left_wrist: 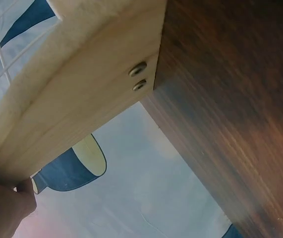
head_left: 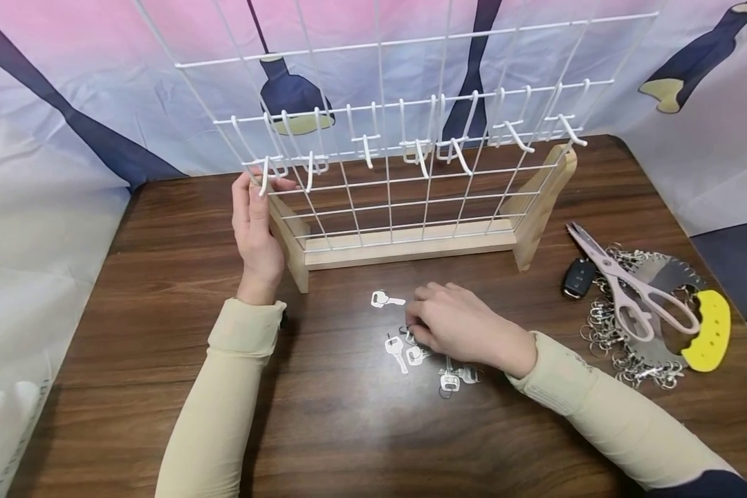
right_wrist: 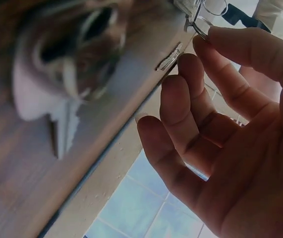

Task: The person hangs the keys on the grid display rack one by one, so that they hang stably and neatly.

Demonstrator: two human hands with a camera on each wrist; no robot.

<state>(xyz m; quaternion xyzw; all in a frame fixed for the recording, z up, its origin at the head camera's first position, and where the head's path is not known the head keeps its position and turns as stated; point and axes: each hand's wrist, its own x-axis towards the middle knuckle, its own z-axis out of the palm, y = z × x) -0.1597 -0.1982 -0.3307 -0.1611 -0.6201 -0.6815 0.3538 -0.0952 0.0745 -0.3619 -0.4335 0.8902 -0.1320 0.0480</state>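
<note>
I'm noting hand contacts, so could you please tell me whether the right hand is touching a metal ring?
Touching: the right wrist view shows the right hand pinching the metal ring between thumb and index fingertip.

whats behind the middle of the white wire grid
Through the grid, the patterned cloth with dark blue shapes shows, and below it the back of the brown table. Slivers behind the wires and white hooks are covered, as is the strip under the wooden base.

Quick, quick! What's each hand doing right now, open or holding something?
Left hand: closed, holding the wooden rack side.
Right hand: closed, pinching a metal ring.
</note>
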